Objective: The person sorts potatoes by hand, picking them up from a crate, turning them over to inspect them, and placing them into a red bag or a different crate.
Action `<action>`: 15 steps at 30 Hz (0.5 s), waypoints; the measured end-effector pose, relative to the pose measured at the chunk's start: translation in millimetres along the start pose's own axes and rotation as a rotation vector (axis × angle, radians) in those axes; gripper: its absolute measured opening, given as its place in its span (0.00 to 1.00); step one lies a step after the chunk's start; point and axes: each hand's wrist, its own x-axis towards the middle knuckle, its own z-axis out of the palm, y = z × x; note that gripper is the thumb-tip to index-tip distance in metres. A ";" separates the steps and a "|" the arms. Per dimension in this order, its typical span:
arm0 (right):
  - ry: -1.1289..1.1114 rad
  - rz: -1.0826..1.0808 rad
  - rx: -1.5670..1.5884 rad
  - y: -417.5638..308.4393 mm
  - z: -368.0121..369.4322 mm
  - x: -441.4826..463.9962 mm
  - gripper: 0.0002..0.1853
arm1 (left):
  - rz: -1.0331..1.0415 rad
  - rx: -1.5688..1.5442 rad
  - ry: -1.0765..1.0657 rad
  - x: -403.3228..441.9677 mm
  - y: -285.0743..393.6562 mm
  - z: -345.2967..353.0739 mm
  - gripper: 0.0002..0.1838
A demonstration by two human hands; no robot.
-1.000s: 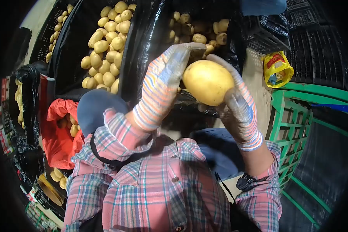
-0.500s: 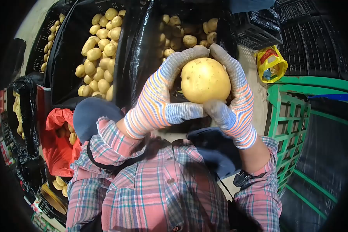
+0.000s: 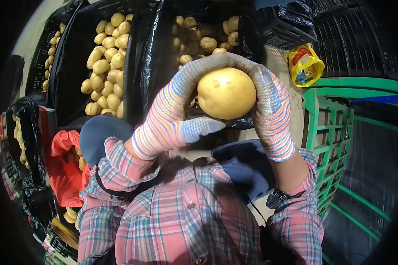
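Observation:
Both my hands wear striped knit gloves with grey, soiled fingers. Between them is a large yellow potato [image 3: 226,93] with small brown spots. My left hand [image 3: 179,104] curls round the potato's left and far side, its thumb below. My right hand [image 3: 272,108] cups the right side, its thumb not clearly visible. Beyond my hands, a black-lined crate [image 3: 157,44] holds more potatoes [image 3: 208,44], partly in shadow. Left of it, another black-lined crate [image 3: 70,79] has a long heap of potatoes [image 3: 100,66].
An open red bag [image 3: 66,176] with potatoes lies at the left. At the right are a yellow bag [image 3: 306,66], stacked black crates [image 3: 349,44] and a green lattice frame [image 3: 313,119]. A narrow crate of potatoes stands at the far left.
The potato has been turned between my hands, showing a different side. My fingers have shifted round it, and the crates now appear farther left in view.

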 end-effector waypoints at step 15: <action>0.080 -0.141 -0.222 4.2 12.8 -1.8 0.29 | 0.242 0.585 -0.005 1.4 -0.2 0.3 0.34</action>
